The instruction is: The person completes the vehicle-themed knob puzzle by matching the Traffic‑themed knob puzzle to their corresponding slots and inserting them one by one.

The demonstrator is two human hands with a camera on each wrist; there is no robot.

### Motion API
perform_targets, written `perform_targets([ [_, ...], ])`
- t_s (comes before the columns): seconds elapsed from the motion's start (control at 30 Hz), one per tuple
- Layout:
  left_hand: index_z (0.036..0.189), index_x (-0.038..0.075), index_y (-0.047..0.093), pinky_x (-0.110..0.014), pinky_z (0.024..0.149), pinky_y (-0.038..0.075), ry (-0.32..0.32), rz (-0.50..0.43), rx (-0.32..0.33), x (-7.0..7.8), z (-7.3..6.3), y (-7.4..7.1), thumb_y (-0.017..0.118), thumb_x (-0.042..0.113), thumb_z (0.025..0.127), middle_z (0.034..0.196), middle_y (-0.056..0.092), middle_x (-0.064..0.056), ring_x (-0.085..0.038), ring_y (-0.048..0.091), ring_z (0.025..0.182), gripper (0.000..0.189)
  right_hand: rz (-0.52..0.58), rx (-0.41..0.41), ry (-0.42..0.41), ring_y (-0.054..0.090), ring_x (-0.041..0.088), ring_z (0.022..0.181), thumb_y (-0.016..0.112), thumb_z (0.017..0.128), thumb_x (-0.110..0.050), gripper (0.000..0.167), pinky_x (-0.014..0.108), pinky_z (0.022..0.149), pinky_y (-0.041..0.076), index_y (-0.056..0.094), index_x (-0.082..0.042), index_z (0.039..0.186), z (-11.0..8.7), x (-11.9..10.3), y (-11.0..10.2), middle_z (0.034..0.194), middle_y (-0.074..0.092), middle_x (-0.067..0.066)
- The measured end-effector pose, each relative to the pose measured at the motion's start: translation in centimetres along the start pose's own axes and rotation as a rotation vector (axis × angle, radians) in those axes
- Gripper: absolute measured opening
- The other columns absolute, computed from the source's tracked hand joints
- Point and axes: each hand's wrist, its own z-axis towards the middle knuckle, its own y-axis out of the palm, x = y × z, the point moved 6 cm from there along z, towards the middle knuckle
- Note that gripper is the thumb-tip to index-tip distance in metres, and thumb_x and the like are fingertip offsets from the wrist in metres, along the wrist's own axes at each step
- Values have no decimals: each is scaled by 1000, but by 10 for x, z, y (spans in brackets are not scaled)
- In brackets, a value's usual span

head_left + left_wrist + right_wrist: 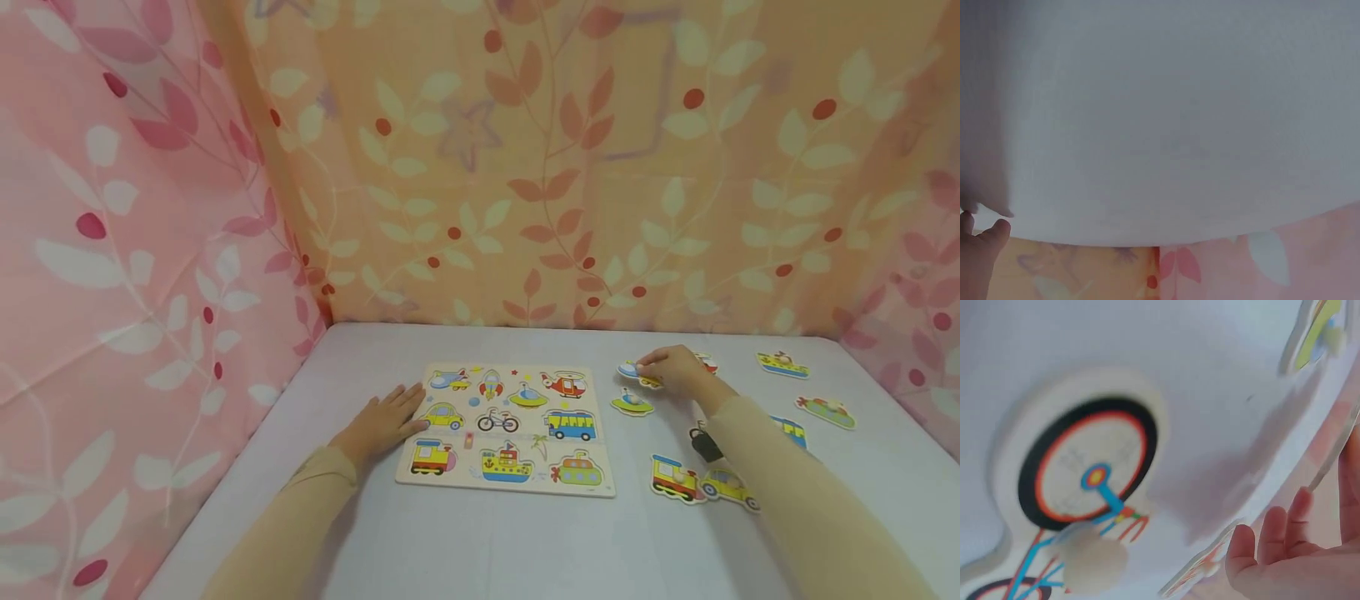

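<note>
My right hand (675,371) pinches an airplane puzzle piece (628,369), blue and yellow, between thumb and fingers. In the right wrist view the fingers (1300,515) hold the thin edge of a piece. Just below that hand lies a flying saucer piece (632,403); a helicopter piece (707,363) is partly hidden behind it. My left hand (386,423) rests with extended fingers at the left edge of the wooden puzzle board (510,492), which bears printed vehicle pictures. Only some fingertips of it (999,230) show in the left wrist view.
Right of the board lie a train piece (671,479), car piece (726,487), bus piece (791,432), submarine piece (827,412) and ship piece (782,364). A knobbed bicycle piece (1094,462) is close to the right wrist camera. Patterned cloth (480,167) surrounds the white table (525,550).
</note>
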Motion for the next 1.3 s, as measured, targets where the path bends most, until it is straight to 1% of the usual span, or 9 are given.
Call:
perform_targets([
  [0.1, 153, 6, 28, -64, 111, 15, 15, 3, -18, 6, -6, 0, 41, 55, 99, 160, 23, -9, -35, 15, 146, 74, 39, -6, -17, 54, 31, 98, 70, 91, -23, 37, 36, 81, 44, 66, 6, 114, -5, -5, 3, 117, 62, 25],
  [0.23, 152, 5, 31, -64, 112, 13, 21, 7, -41, 14, -20, 1, 44, 54, 98, 159, 25, -10, -34, 14, 147, 74, 82, -7, -30, 57, 32, 99, 70, 90, -21, 37, 39, 83, 47, 66, 7, 113, -12, -15, 7, 116, 62, 26],
  [0.4, 150, 3, 33, -64, 112, 12, 35, 35, -63, 21, -36, 5, 50, 55, 95, 158, 26, -12, -36, 12, 147, 78, 106, -12, -8, 55, 30, 96, 71, 90, -22, 33, 35, 77, 46, 68, 4, 111, -20, -28, 15, 109, 63, 20],
  [0.53, 150, 0, 33, -65, 111, 11, 41, 31, -56, 24, -44, 8, 55, 56, 92, 158, 26, -14, -38, 10, 146, 83, 89, -36, -4, 51, 29, 95, 70, 90, -24, 31, 33, 74, 44, 69, 0, 111, -26, -42, 26, 109, 60, 17],
  [0.63, 148, 1, 36, -66, 111, 9, 35, -1, -35, 23, -46, 4, 61, 53, 89, 156, 29, -14, -38, 11, 146, 83, 86, -54, -18, 50, 29, 94, 70, 91, -26, 32, 34, 73, 44, 70, -2, 112, -28, -54, 34, 108, 60, 16],
  [0.77, 148, 3, 38, -66, 111, 6, 41, -28, -31, 21, -47, -1, 69, 51, 85, 156, 32, -12, -36, 11, 147, 85, 103, -60, -33, 48, 28, 93, 71, 90, -26, 31, 34, 72, 41, 71, -3, 111, -28, -67, 41, 103, 59, 13],
  [1.03, 150, 4, 35, -63, 113, 7, 46, -39, -53, 19, -44, 3, 70, 52, 83, 158, 27, -10, -34, 8, 148, 89, 148, -68, -46, 49, 26, 93, 73, 88, -21, 27, 29, 70, 44, 72, -3, 108, -29, -89, 62, 102, 59, 12],
  [1.2, 149, 5, 37, -63, 113, 9, 34, -23, -41, 19, -44, 3, 71, 51, 82, 157, 29, -10, -33, 10, 147, 88, 187, -84, -95, 49, 26, 93, 73, 87, -18, 24, 30, 71, 42, 72, -2, 105, -28, -108, 76, 101, 59, 12],
  [1.3, 149, 4, 38, -63, 113, 10, 24, -32, -40, 18, -46, 3, 72, 50, 81, 157, 29, -10, -33, 11, 147, 89, 174, -89, -127, 50, 26, 91, 73, 88, -18, 23, 30, 71, 42, 72, -2, 105, -27, -119, 85, 99, 61, 11],
])
